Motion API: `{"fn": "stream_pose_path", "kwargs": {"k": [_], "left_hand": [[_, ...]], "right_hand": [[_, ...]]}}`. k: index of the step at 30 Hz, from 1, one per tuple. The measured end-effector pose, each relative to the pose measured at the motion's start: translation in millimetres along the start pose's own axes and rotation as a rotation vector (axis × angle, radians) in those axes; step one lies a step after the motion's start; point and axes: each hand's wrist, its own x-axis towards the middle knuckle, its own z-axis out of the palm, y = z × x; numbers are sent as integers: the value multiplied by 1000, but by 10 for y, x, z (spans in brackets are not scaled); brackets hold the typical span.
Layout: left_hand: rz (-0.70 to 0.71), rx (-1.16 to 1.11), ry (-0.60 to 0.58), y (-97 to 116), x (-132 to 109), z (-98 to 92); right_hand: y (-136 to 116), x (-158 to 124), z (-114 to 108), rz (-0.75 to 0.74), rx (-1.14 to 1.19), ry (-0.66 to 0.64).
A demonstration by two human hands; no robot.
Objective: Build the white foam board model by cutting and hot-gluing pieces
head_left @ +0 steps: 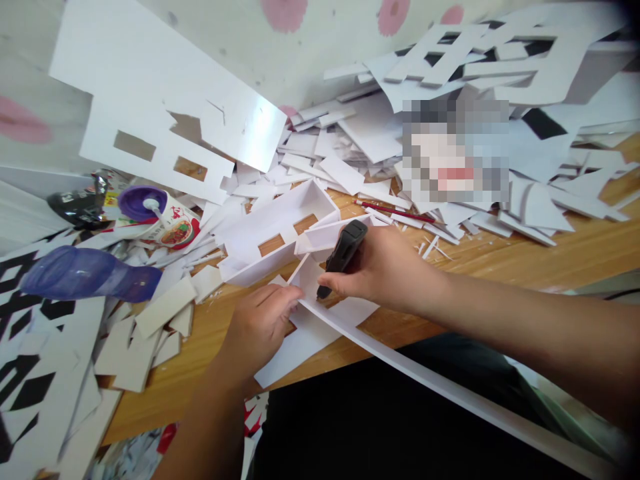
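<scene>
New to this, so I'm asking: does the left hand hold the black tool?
No, the right hand grips the black tool.

White scraps [343, 175] across wooden table [200, 340]

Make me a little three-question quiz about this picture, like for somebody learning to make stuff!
1. Pick one: What colour is the tool in the right hand?
A) white
B) black
C) red

2. True or false: The red pencil lies beyond the right hand, among white scraps.

3. Fill in the blank: The fingers of the left hand touch one end of a long white ____.

Key:
1. B, black.
2. True.
3. Strip.
</scene>
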Motion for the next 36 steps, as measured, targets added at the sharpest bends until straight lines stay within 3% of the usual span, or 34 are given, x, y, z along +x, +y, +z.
{"fn": "stream_pose_path", "kwargs": {"k": [19,26,30,33,36], "left_hand": [[-13,4,27,-13,-26,-1],[-48,-26,86,24,-62,-27],[-105,-11,153,134,-145,-120],[-144,53,226,280,-230,-244],[-173,110,335,465,-298,-369]], "right_hand": [[-177,-1,-84,-22,152,-2],[-376,-41,-337,107,259,30],[-220,-130,-611,109,517,182],[-47,-273,-844,67,557,308],[36,-470,-969,67,378,154]]}}
